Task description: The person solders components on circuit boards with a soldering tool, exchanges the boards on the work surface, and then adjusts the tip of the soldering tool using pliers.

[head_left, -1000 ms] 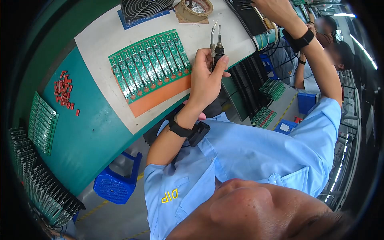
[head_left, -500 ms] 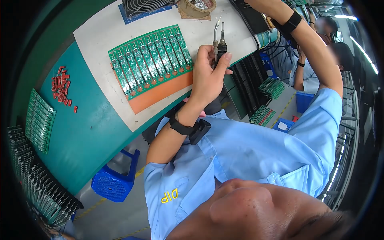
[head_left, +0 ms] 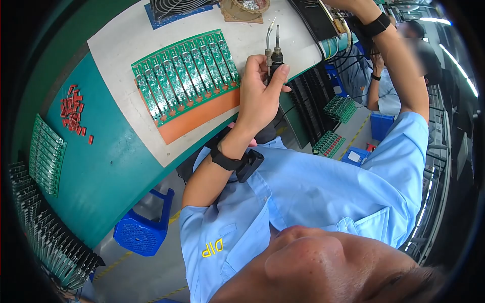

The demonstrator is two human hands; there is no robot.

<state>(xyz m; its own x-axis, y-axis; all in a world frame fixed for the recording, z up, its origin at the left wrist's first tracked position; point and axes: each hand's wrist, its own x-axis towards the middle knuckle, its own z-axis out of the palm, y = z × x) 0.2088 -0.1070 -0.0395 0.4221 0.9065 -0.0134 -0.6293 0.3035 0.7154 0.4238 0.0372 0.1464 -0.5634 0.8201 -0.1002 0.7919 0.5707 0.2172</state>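
My left hand (head_left: 260,96), with a black band on its wrist, is wrapped round a soldering iron (head_left: 276,58) held upright, its metal tip and a thin bent guide tube pointing away from me. Just left of this hand lies a panel of green circuit boards (head_left: 187,73), joined side by side, on an orange strip (head_left: 202,116). At the top edge my right hand (head_left: 349,4) shows only in part, near a dark box and some cables (head_left: 348,33); its fingers are cut off by the frame.
Red components (head_left: 73,108) lie scattered on the green mat (head_left: 108,146), near another board panel (head_left: 46,154). A rack of boards (head_left: 48,227) stands at lower left. A fan (head_left: 177,6) and a round tin (head_left: 245,7) sit at the back. A blue stool (head_left: 141,232) is below; a co-worker (head_left: 384,86) sits to the right.
My right hand has drawn further right at the top edge. The whole view has shifted slightly, and my left hand still grips the soldering iron in much the same pose.
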